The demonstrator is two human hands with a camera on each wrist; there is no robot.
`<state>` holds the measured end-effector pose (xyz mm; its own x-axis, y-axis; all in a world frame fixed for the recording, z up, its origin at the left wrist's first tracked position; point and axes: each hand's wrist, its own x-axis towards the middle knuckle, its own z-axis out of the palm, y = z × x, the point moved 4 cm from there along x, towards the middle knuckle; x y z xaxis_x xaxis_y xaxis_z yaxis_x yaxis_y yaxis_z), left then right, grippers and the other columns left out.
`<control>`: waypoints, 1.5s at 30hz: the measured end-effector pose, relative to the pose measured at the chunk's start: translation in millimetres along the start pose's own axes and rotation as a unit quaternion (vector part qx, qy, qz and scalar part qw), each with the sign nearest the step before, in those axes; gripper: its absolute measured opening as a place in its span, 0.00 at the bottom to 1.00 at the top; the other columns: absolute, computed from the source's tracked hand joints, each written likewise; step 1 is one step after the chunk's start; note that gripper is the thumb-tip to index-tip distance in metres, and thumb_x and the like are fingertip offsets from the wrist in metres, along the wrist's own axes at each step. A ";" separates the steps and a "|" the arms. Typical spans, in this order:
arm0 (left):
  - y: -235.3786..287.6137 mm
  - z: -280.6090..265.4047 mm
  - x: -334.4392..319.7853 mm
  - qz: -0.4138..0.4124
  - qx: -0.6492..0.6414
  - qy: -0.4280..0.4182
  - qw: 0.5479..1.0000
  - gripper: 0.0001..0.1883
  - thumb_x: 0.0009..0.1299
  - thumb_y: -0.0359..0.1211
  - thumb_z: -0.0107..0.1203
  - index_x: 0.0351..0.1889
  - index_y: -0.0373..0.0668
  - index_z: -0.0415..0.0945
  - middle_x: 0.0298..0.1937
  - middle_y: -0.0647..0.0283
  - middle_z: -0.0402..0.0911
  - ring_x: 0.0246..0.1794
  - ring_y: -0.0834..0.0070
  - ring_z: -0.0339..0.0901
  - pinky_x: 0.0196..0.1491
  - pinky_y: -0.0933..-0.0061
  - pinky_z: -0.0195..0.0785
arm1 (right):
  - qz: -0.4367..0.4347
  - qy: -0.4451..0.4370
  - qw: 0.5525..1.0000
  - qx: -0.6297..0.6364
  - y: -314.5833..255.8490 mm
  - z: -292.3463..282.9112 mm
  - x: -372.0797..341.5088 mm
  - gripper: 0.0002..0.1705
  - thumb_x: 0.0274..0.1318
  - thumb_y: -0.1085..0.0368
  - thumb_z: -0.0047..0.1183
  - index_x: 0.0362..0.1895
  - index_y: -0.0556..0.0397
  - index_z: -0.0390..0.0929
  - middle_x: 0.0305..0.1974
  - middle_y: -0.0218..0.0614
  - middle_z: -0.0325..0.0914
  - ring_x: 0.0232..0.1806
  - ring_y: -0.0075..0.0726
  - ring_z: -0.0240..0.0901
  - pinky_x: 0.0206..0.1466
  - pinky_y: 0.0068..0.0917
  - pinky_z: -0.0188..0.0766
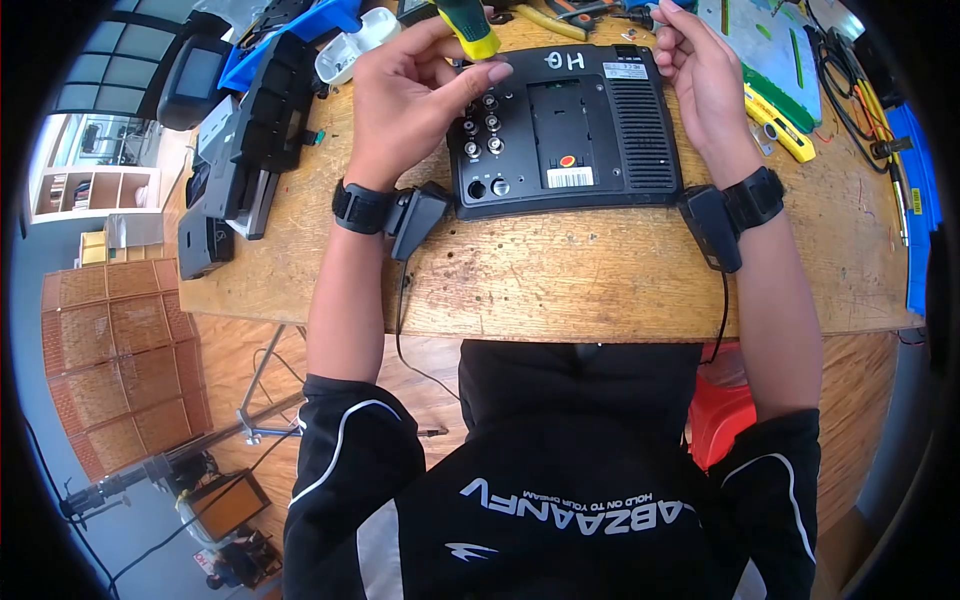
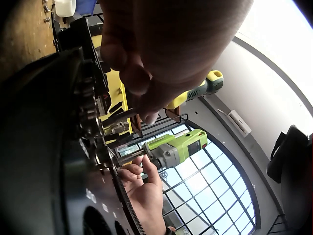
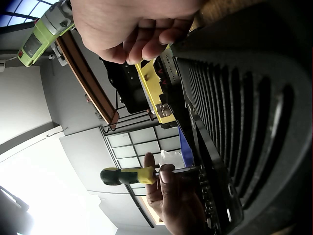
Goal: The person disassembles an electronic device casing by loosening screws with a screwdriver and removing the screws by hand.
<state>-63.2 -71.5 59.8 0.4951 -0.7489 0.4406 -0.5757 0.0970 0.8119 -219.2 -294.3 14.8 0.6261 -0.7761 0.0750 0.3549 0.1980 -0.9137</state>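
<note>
A black device (image 1: 560, 130) with round connectors, a recessed bay, vent slots and handwritten white letters lies on the bench. At its far left side the left hand (image 1: 405, 100) pinches the metal shaft of a screwdriver (image 3: 127, 176) between thumb and finger. The green and yellow handle stands up above that hand (image 3: 181, 200), and the shaft reaches down to the device near the connectors; the tip is unclear. Beside the device's far right corner, the right hand (image 1: 705, 90) has loosely bent fingers (image 3: 146, 46) and nothing visible in them.
A wooden bench (image 1: 560, 280) carries black and grey cases (image 1: 270, 110) at left and a white container (image 1: 355, 45) behind the left hand. To the right lie a yellow cutter (image 1: 780, 120), a green-edged board (image 1: 770, 60) and cables. Thin wires hang from both wrist cameras.
</note>
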 end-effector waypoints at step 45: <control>-76.3 -89.5 -4.4 -0.213 0.370 0.035 0.904 0.14 0.63 0.46 0.68 0.38 0.49 0.92 0.30 0.65 0.90 0.31 0.75 0.86 0.42 0.70 0.77 | -0.074 0.034 0.995 -0.063 -7.6 12.5 -13.1 0.20 0.73 0.49 0.55 0.32 0.50 0.79 0.20 0.25 0.75 0.19 0.16 0.65 0.22 0.15 0.57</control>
<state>36.8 -17.0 30.2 0.7992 -0.5694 0.1924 -0.5880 -0.6745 0.4464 -221.5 -278.1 25.8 0.5233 -0.8307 0.1901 0.3478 0.0046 -0.9375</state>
